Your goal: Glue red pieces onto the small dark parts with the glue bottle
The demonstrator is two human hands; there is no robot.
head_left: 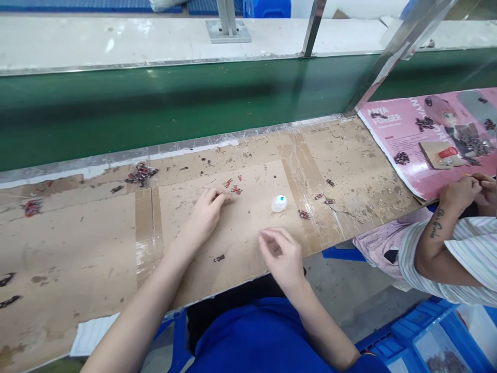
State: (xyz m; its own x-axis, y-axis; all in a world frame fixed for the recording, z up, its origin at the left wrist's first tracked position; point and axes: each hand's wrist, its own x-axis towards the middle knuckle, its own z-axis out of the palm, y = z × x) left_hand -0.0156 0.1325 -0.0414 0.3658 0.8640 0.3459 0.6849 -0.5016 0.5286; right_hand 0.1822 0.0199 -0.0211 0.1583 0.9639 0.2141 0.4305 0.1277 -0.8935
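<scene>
My left hand [207,213] rests low over the cardboard, a finger stretched toward a few small red-and-black parts [236,190]. That hand looks open, though some of its fingers are curled out of sight. To the right, my right hand [282,255] hovers near the bench's front edge, thumb and fingertips brought together. Whatever may be between them is too small to make out. A small white translucent bottle with a blue-green tip [279,203] stands beyond my right hand. One dark little part [219,258] lies between my forearms.
Cardboard [186,207] covers the bench. Small parts form a dark pile [142,174], a reddish cluster [31,207] and a group [304,214] at right. A co-worker's arm [437,228] is beside a pink poster [419,176]. A green belt [155,109] runs behind.
</scene>
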